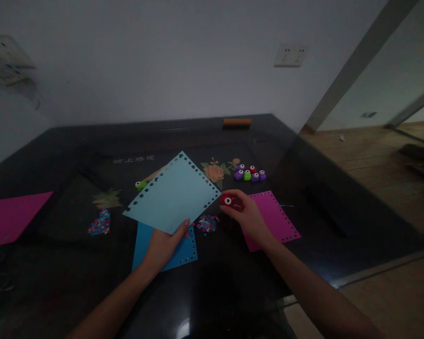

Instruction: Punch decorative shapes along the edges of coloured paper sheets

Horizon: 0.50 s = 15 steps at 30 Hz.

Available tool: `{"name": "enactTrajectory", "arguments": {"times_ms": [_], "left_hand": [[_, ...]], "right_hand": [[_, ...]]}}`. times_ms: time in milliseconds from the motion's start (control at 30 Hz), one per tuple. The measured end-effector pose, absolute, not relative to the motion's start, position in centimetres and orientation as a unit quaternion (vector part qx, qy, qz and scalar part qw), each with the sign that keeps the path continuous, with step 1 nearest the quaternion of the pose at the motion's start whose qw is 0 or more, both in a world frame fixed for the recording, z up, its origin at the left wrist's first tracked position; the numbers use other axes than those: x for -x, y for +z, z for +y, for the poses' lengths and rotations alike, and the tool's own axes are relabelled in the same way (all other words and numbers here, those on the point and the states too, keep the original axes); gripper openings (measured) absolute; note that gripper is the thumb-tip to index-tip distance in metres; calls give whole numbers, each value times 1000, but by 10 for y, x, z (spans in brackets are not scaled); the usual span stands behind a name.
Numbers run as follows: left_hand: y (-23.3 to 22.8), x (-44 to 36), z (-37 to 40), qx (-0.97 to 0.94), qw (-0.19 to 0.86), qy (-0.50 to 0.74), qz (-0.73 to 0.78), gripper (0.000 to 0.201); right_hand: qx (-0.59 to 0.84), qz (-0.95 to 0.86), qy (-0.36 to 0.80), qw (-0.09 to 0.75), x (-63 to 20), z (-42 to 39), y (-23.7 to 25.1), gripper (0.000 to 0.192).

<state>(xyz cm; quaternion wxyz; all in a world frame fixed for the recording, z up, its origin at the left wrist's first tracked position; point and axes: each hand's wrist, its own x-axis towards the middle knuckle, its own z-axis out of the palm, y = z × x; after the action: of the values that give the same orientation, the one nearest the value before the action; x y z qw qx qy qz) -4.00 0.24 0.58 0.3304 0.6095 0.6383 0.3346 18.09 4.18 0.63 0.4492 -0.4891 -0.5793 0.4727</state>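
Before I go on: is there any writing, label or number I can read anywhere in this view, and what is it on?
Pale row of characters on the dark glossy table: too blurred to read.
White wall socket plate: no legible marking.
Red paper punch in the right hand: a white mark, no text.
Light blue punched paper sheet in the left hand: no text.

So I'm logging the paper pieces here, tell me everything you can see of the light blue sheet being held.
The light blue sheet looks like thin card, a plain rectangle turned corner-up like a diamond. Small shapes are punched in rows along its upper left and upper right edges. The left hand holds its lower edge, thumb on top, lifting it over a darker blue sheet. Its right corner meets the red punch in the right hand.
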Motion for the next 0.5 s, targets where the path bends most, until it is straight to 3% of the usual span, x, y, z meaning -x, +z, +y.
{"name": "enactTrajectory", "arguments": {"times_ms": [333, 400, 500], "left_hand": [[-1, 39, 0, -590, 317, 374, 642, 30], [-4, 38, -1, -586, 292, 390, 647, 33], [-6, 35, -2, -580, 281, 403, 650, 47]], "right_hand": [[525, -631, 274, 501, -228, 69, 39, 28], [557, -665, 196, 457, -242, 85, 37, 26], [623, -712, 118, 300, -254, 104, 24, 26]]}}
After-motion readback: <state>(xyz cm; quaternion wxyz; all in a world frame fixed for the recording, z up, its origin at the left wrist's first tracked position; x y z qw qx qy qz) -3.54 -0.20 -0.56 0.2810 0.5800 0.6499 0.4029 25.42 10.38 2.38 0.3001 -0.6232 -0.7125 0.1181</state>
